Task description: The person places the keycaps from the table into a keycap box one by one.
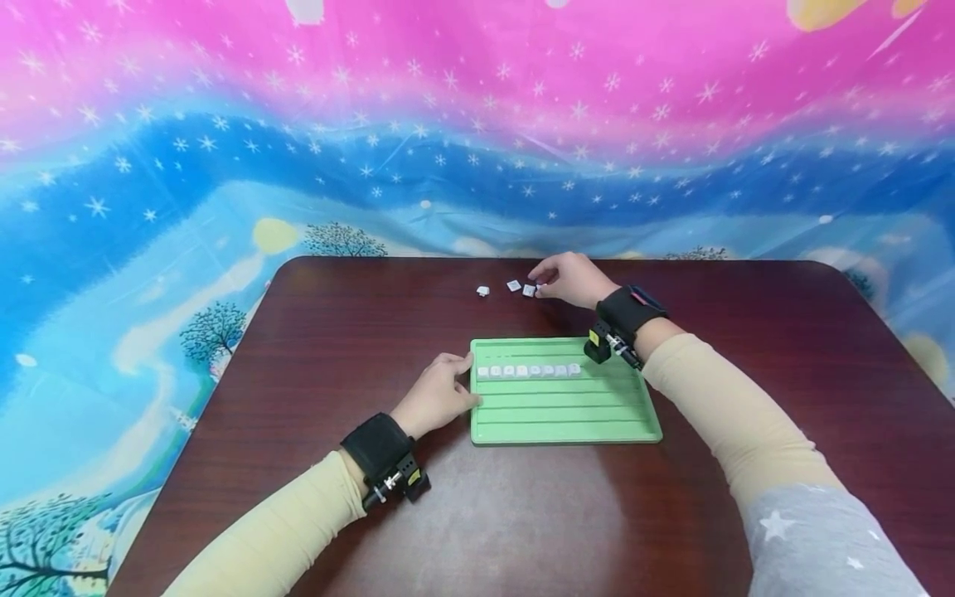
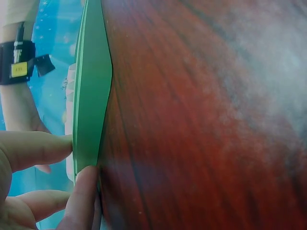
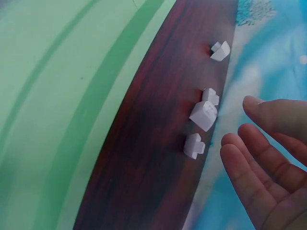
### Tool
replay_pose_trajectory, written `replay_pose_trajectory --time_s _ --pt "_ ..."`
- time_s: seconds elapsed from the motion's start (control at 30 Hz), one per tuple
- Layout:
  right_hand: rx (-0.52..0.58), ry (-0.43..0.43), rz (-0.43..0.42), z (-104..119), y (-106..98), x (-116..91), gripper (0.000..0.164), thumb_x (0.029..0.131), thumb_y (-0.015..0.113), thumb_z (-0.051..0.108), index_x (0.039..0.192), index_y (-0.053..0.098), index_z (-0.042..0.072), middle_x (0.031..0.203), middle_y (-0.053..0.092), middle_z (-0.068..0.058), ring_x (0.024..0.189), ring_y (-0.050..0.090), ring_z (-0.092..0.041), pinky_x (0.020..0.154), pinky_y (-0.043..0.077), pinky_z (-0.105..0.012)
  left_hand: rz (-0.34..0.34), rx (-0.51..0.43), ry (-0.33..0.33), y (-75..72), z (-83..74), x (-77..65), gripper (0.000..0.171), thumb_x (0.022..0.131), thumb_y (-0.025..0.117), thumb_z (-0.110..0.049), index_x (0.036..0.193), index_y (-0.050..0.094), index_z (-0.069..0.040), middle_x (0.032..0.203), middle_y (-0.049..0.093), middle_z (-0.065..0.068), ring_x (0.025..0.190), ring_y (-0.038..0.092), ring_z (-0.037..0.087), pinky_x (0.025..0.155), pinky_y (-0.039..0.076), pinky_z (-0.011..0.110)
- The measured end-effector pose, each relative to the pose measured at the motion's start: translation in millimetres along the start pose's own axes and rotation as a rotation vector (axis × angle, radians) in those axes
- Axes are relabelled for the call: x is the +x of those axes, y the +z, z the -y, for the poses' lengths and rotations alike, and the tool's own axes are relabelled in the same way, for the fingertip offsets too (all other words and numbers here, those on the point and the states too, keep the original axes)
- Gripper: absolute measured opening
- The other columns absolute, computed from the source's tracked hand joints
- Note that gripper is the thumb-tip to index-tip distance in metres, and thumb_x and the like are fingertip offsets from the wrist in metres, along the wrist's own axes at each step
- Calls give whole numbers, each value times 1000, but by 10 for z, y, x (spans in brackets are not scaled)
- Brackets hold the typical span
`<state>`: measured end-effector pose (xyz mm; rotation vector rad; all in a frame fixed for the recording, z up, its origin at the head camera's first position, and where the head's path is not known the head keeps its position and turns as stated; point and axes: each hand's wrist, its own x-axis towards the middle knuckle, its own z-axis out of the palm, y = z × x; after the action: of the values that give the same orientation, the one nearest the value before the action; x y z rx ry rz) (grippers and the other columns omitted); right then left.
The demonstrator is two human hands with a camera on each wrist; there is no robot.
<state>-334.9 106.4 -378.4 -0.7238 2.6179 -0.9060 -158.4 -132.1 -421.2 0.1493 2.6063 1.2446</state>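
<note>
A light green ridged tray (image 1: 567,433) lies on the table, with a row of small white keycap-like pieces (image 1: 522,371) along one of its upper grooves. My left hand (image 1: 436,394) holds the tray's left edge, its fingertips (image 2: 60,145) against the green rim. Beyond the tray my right hand (image 1: 574,280) reaches over loose white pieces (image 1: 529,291). In the right wrist view the right hand (image 3: 268,163) has its thumb and fingers apart with nothing between them, beside several loose pieces (image 3: 204,116), some showing a small stub.
The dark reddish-brown table (image 1: 358,323) ends at the back against a pink and blue patterned cloth (image 1: 477,149). One loose piece (image 1: 482,291) lies farther left than the others. A black wrist camera (image 1: 597,344) on the right arm overlaps the tray's upper right corner.
</note>
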Motion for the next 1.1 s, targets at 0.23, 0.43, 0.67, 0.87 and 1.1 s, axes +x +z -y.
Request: replay_pose_trajectory --time_s 0.23,0.43,0.67,0.87,1.1 --pt "-46 33 10 45 92 149 33 96 69 0 128 68 -7 123 67 -24 117 60 -38 95 51 -47 3 -7 17 -6 21 -13 73 89 78 -3 151 41 8 148 44 25 73 56 12 69 50 27" --pt "-98 59 14 77 161 209 32 95 68 -3 127 68 -6 125 66 -24 118 59 -38 98 49 -48 2 -1 16 -11 31 2 74 89 78 -5 151 41 7 149 43 25 72 57 10 70 51 26" --pt "-161 57 41 123 215 266 32 95 65 -7 126 69 -6 123 67 -23 106 60 -36 91 48 -46 0 -7 6 -35 34 -5 75 88 79 -6 152 41 6 149 43 23 73 58 10 71 50 26" --pt "-180 54 65 114 252 316 30 96 62 -9 125 70 -6 126 65 -24 109 59 -36 91 48 -45 7 -13 -9 -37 32 -13 75 89 78 -5 153 40 5 150 42 22 72 58 9 70 50 25" --pt "-192 52 58 100 253 322 29 95 62 -11 122 71 -6 124 65 -25 108 59 -37 92 49 -49 7 -11 1 -32 39 8 75 89 78 -5 152 40 6 150 42 23 73 58 9 70 50 24"
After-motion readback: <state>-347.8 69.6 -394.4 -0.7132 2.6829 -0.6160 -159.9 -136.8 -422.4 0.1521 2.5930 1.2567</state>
